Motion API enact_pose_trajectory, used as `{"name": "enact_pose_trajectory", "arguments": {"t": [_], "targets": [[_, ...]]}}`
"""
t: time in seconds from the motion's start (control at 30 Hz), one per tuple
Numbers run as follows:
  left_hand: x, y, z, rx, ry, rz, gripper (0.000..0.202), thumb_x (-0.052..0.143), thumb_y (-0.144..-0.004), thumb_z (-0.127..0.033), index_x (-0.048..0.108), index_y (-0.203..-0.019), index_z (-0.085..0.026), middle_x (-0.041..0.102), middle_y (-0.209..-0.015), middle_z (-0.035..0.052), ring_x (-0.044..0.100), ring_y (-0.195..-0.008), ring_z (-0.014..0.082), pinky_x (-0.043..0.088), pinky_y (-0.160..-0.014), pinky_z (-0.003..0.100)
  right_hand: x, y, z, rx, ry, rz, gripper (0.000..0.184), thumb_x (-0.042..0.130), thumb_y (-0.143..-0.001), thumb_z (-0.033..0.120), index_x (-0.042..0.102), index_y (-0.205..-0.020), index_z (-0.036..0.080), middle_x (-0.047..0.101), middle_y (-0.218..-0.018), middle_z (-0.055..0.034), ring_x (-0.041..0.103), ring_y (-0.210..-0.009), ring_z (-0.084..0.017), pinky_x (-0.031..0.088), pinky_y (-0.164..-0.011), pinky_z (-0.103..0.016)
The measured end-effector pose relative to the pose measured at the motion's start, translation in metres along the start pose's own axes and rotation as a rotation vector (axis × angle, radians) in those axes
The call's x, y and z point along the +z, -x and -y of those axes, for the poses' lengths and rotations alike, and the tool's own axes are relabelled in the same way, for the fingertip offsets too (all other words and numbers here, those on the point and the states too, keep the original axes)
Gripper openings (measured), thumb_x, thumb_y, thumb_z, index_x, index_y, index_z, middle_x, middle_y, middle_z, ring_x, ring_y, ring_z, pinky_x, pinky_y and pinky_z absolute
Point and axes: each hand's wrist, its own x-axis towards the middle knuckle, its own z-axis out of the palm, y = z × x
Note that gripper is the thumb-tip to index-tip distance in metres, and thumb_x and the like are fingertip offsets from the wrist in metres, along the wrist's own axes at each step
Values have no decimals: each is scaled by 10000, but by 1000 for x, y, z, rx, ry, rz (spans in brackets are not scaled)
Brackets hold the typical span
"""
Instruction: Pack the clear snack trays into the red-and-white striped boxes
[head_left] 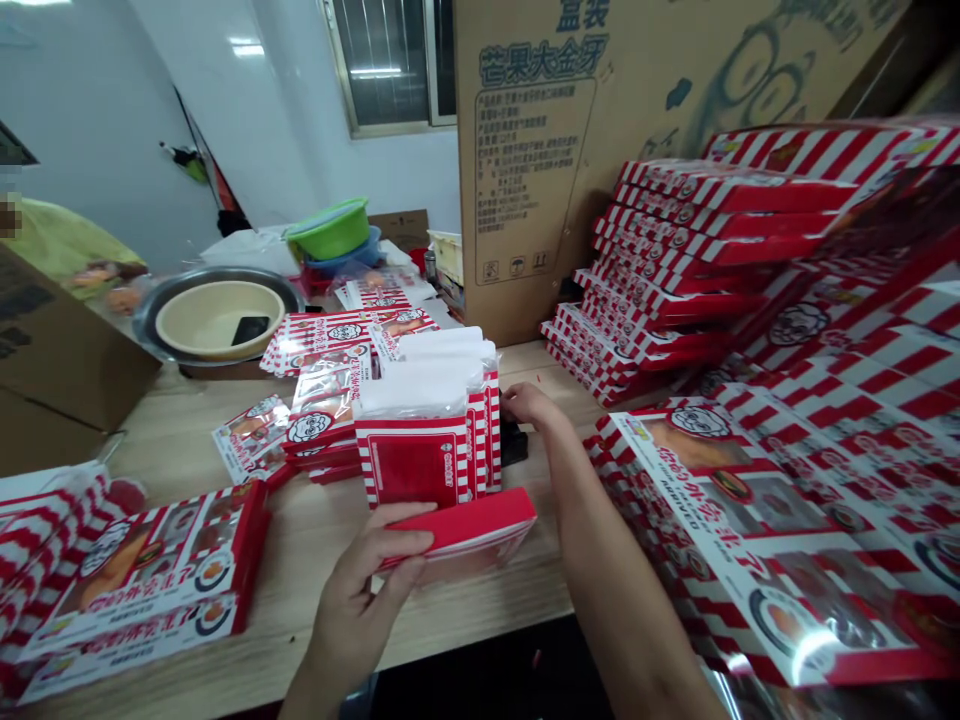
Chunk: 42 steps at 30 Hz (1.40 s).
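Observation:
My left hand (371,585) grips the near end of a flat red box (469,530) that lies on the wooden table (180,430). My right hand (529,403) reaches behind an upright stack of red-and-white striped bags (431,430), its fingers curled against the stack's right side next to a small black object (514,442). Whether those fingers hold anything I cannot make out.
Red-and-white window boxes are stacked at the right (787,500) and near left (142,580). Loose striped packets (330,400) lie behind the bags. A large cardboard carton (540,150) stands at the back. A cream basin in a metal bowl (217,315) sits back left, beside another carton (52,360).

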Motion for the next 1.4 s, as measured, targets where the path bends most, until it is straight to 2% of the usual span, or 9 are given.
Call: {"name": "enact_pose_trajectory", "arguments": {"t": [0.23, 0.43, 0.67, 0.83, 1.03, 1.2, 1.3, 1.4], "targets": [[-1, -3, -1, -20, -17, -9, 139, 588, -851, -148, 693, -905, -222, 718, -1038, 85, 682, -951, 183, 560, -794, 263, 5, -6, -7, 125, -100, 18, 221, 562, -913, 297, 597, -1068, 144, 628, -1042, -62, 629, -851, -163, 548, -727, -335], [-1, -2, 5, -14, -5, 14, 162, 578, -855, -128, 687, -928, -224, 706, -1072, 85, 675, -973, 177, 549, -813, 256, 2, -7, -9, 191, -181, 37, 203, 569, -911, 292, 601, -1025, 128, 638, -950, -44, 629, -754, -133, 547, -650, -290], [-4, 1, 8, -28, -8, 54, 178, 564, -864, -116, 671, -946, -232, 694, -1093, 71, 663, -998, 163, 538, -820, 233, 15, 18, -20, 169, -393, -42, 210, 552, -921, 307, 597, -1030, 133, 639, -931, -36, 625, -727, -125, 543, -632, -283], [-2, 0, 4, -19, -1, 19, 166, 567, -860, -120, 678, -936, -218, 703, -1061, 78, 675, -965, 166, 543, -812, 243, 25, 31, -31, 80, -598, -133, 214, 552, -920, 306, 592, -1035, 130, 633, -928, -35, 622, -726, -126, 541, -629, -283], [0, -2, 4, -29, -2, -26, 141, 591, -841, -133, 692, -889, -218, 708, -1033, 80, 674, -948, 173, 556, -780, 251, 53, 52, -61, -77, -778, -303, 149, 572, -908, 244, 592, -997, 127, 611, -809, 6, 586, -633, -98, 517, -585, -251], [-1, -3, 4, -17, 4, -13, 154, 600, -832, -116, 692, -893, -223, 702, -1045, 75, 670, -958, 175, 555, -780, 250, 88, 51, -75, -106, -882, -444, 130, 562, -913, 237, 577, -983, 128, 574, -738, 31, 543, -561, -79, 482, -529, -221], [-1, -2, 2, -16, 18, 0, 172, 623, -813, -102, 686, -908, -230, 701, -1055, 60, 665, -977, 172, 551, -779, 234, 100, 48, -79, -111, -926, -464, 138, 562, -914, 261, 581, -941, 127, 577, -743, 27, 549, -574, -82, 483, -531, -223], [-1, -1, 1, -7, 14, 1, 198, 624, -811, -91, 681, -924, -244, 704, -1054, 34, 664, -978, 150, 544, -788, 210, 103, 45, -83, -104, -954, -436, 157, 563, -914, 281, 586, -916, 126, 584, -739, 26, 547, -562, -79, 482, -525, -220]]}}
